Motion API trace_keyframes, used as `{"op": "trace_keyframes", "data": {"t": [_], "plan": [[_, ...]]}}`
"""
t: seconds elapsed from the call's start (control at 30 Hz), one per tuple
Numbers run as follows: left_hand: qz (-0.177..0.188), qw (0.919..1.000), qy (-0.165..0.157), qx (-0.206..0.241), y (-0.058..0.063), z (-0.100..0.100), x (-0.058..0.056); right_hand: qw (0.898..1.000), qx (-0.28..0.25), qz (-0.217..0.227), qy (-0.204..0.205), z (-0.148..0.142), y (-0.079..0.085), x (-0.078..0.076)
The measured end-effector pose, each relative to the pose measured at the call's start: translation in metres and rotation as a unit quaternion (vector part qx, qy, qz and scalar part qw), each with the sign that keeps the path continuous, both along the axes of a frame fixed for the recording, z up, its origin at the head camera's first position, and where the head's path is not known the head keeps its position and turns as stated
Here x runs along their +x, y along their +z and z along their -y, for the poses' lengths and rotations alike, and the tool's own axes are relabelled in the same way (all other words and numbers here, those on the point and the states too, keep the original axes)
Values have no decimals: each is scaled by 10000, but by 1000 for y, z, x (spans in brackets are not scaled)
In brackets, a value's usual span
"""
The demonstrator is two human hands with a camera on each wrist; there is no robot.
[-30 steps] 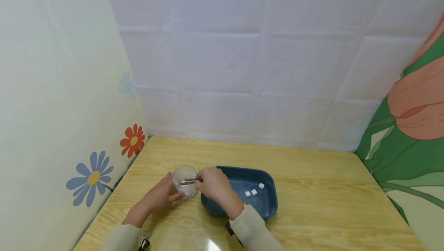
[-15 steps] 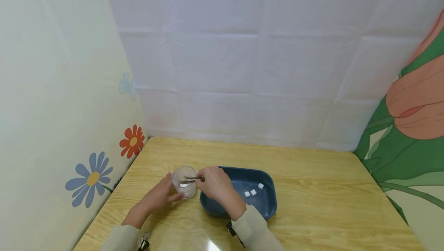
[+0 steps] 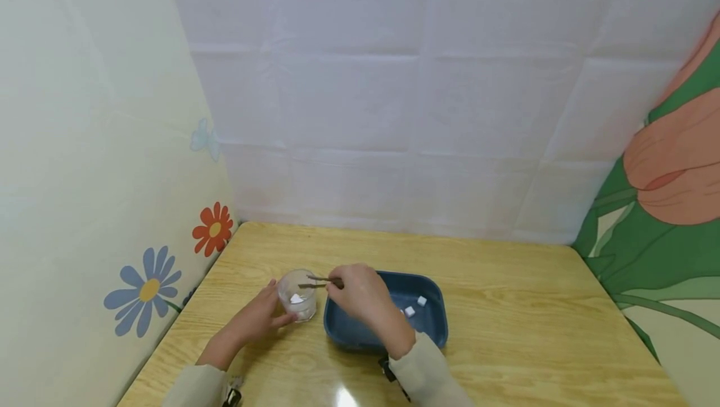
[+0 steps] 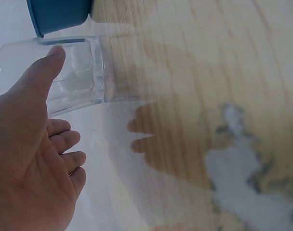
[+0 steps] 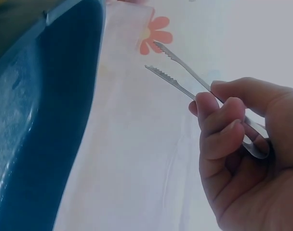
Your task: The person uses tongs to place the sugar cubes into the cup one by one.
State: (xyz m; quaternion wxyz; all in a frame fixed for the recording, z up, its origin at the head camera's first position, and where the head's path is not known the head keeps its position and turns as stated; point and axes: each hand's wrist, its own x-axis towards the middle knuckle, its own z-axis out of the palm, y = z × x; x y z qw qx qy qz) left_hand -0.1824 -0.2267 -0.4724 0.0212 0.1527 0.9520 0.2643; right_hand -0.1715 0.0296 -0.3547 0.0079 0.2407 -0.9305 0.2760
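My left hand (image 3: 255,319) holds a clear glass (image 4: 72,91) at its side, thumb laid along the near wall. White cubes (image 3: 296,299) lie in the bottom of this glass, which stands upright on the table. With curled fingers, my right hand (image 3: 362,297) grips metal tongs (image 5: 178,79) with serrated tips. The tongs' arms are spread, nothing between them, and their tips overlap the glass's rim in the head view. Below the right hand sits a dark blue rectangular dish (image 3: 440,326) with a few white cubes (image 3: 422,301) in it, one mostly hidden by the hand.
The wood-grain table (image 3: 523,313) stretches to the right of the dish. A white cloth backdrop (image 3: 360,113) hangs behind it, with flower-printed panels (image 3: 112,175) along both sides. The dish stands just right of the glass.
The tongs have spread apart and moved up and right out of the glass with my right hand, and a white cube now shows inside the glass. My left hand keeps its place.
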Motion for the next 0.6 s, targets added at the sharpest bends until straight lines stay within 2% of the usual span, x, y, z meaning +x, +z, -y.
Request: {"op": "trace_keyframes", "data": {"t": [0.23,0.6], "plan": [[37,10000,36,17,1,0,2,9998,-64,161,-59,-9,4,2],[122,9999,90,7,0,0,1,9987,-47,301,-418,-31,5,5]]}}
